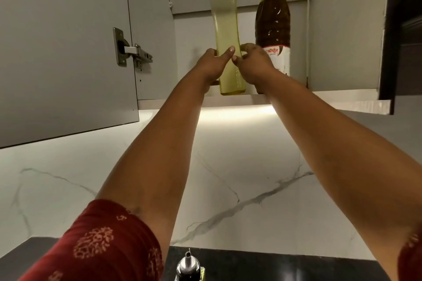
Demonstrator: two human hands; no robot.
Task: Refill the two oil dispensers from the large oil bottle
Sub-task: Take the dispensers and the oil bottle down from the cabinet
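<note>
While both arms are being stretched upward into the open wall cupboard, the scene is being read as follows.

Thing in hand: a tall, slim, clear dispenser of pale yellow oil with a black pouring cap [228, 36] is being held upright at the front edge of the grey cupboard shelf [319, 94]; whether its base is resting on the shelf or is just clear of it cannot be told.

Weight: it is being judged as fairly heavy, since it looks filled almost to the cap, and top-heavy because of its height and narrow base.

Surface: the walls are being judged as stiff and smooth, probably slippery if any oil film is on them, and breakable if glass.

Where to hold: the lower body is being taken as the best place, with the weight kept low and one hand free to be slid under the base.

Left hand [211, 65]: it is being wrapped round the lower left side of the dispenser, thumb across the front.

Right hand [253, 64]: it is being curled round the lower right side, its thumb meeting the left thumb on the front face.

Arms: both are being held nearly straight, reaching up and forward.

Neighbour: a large plastic bottle of dark amber oil with a red cap and white label [272, 23] is being left standing just beside the right hand.

Below: a second dispenser with a steel spout [188, 266] is being left on the dark counter [274, 267].
</note>
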